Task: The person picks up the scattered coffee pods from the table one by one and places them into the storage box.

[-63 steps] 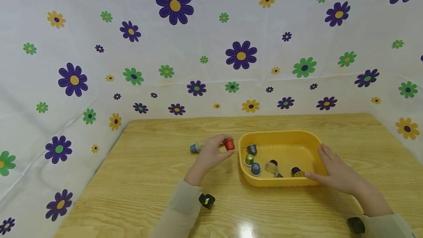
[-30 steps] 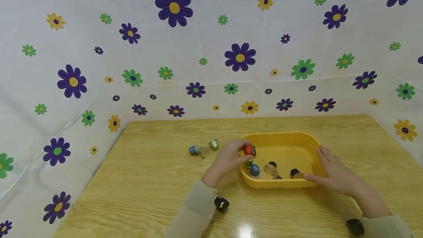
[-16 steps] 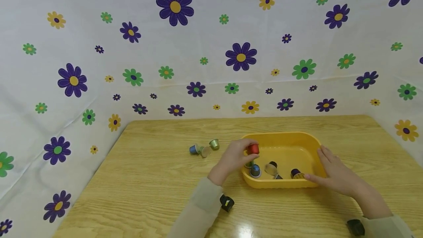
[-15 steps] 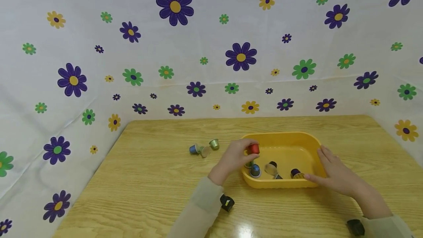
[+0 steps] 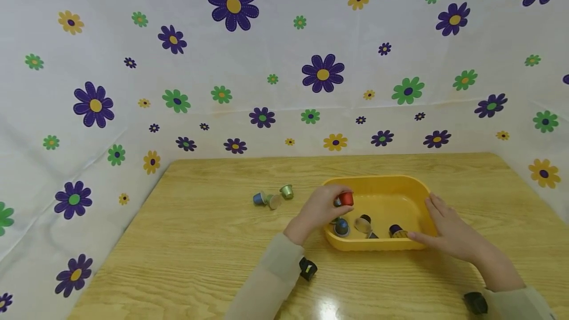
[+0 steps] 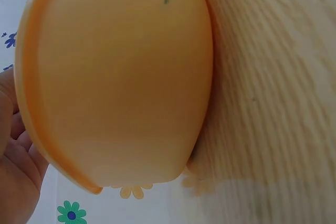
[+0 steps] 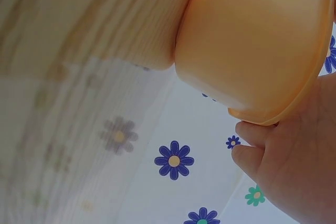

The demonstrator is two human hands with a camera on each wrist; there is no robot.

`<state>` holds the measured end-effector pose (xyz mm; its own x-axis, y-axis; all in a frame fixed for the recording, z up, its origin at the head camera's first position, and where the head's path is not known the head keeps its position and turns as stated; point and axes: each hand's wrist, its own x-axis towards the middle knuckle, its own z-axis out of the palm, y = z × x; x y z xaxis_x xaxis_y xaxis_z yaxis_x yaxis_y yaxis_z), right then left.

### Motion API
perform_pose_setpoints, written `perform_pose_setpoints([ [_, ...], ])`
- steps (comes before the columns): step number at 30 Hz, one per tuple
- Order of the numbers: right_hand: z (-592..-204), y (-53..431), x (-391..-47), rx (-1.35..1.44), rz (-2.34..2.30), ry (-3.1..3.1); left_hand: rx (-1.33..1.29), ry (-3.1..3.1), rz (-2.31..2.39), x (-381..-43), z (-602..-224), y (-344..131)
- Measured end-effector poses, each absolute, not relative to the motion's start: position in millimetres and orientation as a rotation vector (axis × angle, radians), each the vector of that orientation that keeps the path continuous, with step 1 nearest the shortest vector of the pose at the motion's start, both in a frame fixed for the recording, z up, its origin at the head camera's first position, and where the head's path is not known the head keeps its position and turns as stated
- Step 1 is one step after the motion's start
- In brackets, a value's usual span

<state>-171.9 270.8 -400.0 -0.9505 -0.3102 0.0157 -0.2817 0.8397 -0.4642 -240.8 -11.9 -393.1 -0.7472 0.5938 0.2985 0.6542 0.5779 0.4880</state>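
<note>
A red coffee capsule (image 5: 346, 198) is pinched between the thumb and fingers of my left hand (image 5: 316, 210), over the left end of a yellow plastic basin (image 5: 378, 245). Inside the basin lie several capsules, including a blue-grey one (image 5: 341, 227) and a dark purple one (image 5: 395, 231); my left hand hides part of that end. My right hand (image 5: 458, 233) rests on the basin's right end, fingers extended along the rim and thumb across the front corner. Both wrist views show the basin's outer wall (image 6: 121, 77); the left wrist view shows part of my left hand (image 6: 21, 166).
Left of the basin on the wooden table (image 5: 200, 241) lie a blue capsule (image 5: 259, 198), a capsule showing its pale lid (image 5: 274, 202) and a light green capsule (image 5: 287, 191). A white flowered cloth (image 5: 266, 63) hangs behind. Black wrist devices sit under both forearms.
My left hand has carried the red capsule rightward from beside the basin to over its left end, drifting slightly further right lately. My right hand has stayed on the basin.
</note>
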Motion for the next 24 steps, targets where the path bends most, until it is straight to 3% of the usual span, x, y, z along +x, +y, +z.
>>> perform_pose_setpoints([
  [24, -399.9, 270.0, -171.5, -0.490, -0.726, 2.965, -1.063, -2.761, -0.920, -245.0, -396.3, -2.9],
])
